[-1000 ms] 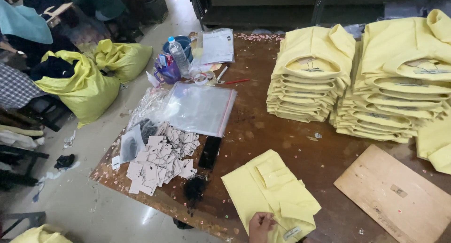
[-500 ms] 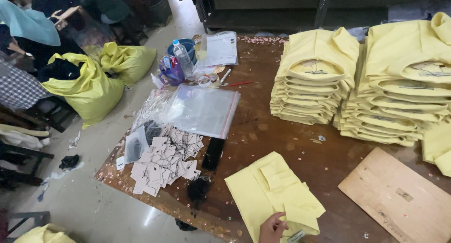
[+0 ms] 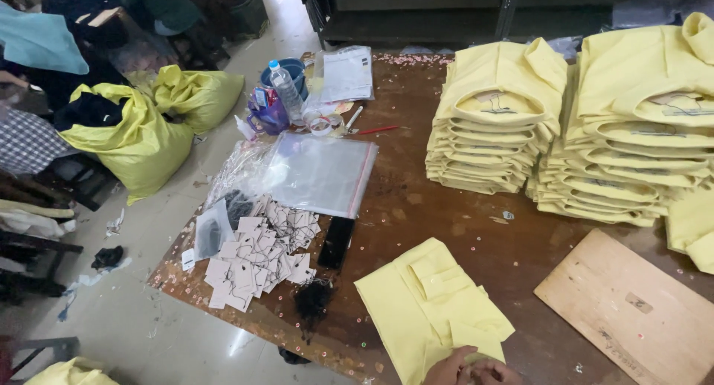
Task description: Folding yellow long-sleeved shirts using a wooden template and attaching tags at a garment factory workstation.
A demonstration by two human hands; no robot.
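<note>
Two hands at the bottom edge of view, pressed close together: left hand (image 3: 451, 368) and right hand (image 3: 492, 371), both only partly in frame, fingers bunched on the near corner of a folded yellow shirt (image 3: 424, 310). Grip not fully visible; closed or merely pinching, cannot tell. Shirt lying flat on the brown table (image 3: 461, 221), stretching up and leftward away from the hands, long axis diagonal, collar end farthest off. Left hand slightly nearer the shirt's middle. Beyond and left of the hands: black tassel bundle (image 3: 312, 299), paper hang tags (image 3: 256, 255), clear plastic bags (image 3: 320, 173). Farther ahead and right: stacked folded yellow shirts (image 3: 494, 124). Wooden board (image 3: 632, 314) just right.
</note>
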